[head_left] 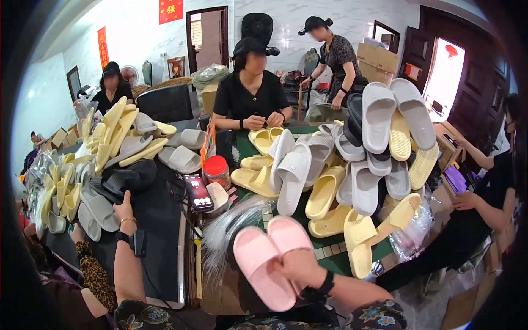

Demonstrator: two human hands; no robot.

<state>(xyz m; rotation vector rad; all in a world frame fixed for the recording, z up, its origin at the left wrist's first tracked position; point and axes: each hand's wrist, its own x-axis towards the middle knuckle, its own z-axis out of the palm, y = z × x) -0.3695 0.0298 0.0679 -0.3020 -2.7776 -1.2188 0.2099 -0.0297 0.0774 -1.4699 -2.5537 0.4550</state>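
My right hand (301, 269) grips a pair of pink slide slippers (261, 264), held tilted over the near edge of the table, a little blurred. Off to the left, my left hand (124, 208) is closed at the near side of some black slippers (129, 179) on the dark table. Its thumb points up along them, while the other fingers are partly hidden. Beside that hand lie grey slippers (99, 209). Just beyond the pink pair, clear plastic bags (231, 231) are spread out, and yellow slippers (360, 242) lie to the right.
Grey and yellow slippers (366, 187) are heaped on the green table, with another heap (118, 132) at left. A phone (198, 192) and a red-lidded jar (217, 170) stand between. A co-worker's leopard-print sleeve (93, 275) reaches in beside my left arm. Other people sit and stand around.
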